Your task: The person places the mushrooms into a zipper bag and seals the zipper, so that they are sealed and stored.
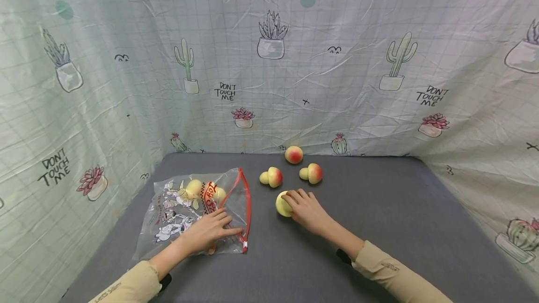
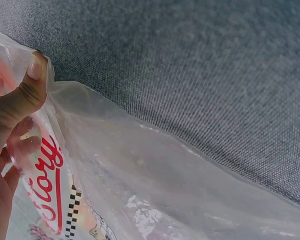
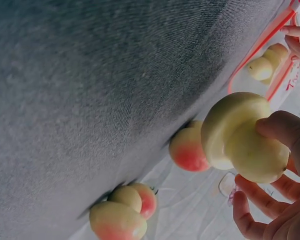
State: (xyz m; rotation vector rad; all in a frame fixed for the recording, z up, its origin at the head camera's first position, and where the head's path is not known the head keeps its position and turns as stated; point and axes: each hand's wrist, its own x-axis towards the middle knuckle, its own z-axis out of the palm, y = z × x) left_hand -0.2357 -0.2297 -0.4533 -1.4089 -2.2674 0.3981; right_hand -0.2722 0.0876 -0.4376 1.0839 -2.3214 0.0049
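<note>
My left hand (image 1: 205, 233) grips the side of a clear zip bag (image 1: 147, 228) near its mouth, thumb on one face and fingers on the other in the left wrist view. The bag has a red zip strip (image 1: 248, 200), cartoon figures and red lettering. Pale yellow mushroom-shaped pieces (image 1: 194, 188) show through its plastic. Over the middle of the table, my right hand (image 1: 309, 212) holds a yellow-green toy mushroom (image 3: 257, 155) by its stem, between thumb and fingers. The mushroom (image 1: 283, 205) is a short way right of the bag's mouth.
Beyond my right hand lie three more toy mushrooms with reddish caps: one at the left (image 1: 274, 177), another at the right (image 1: 314, 173), and one farthest back (image 1: 294, 155). A dark grey cloth covers the table (image 1: 379, 200). Cactus-print curtains (image 1: 337, 83) hang behind and beside it.
</note>
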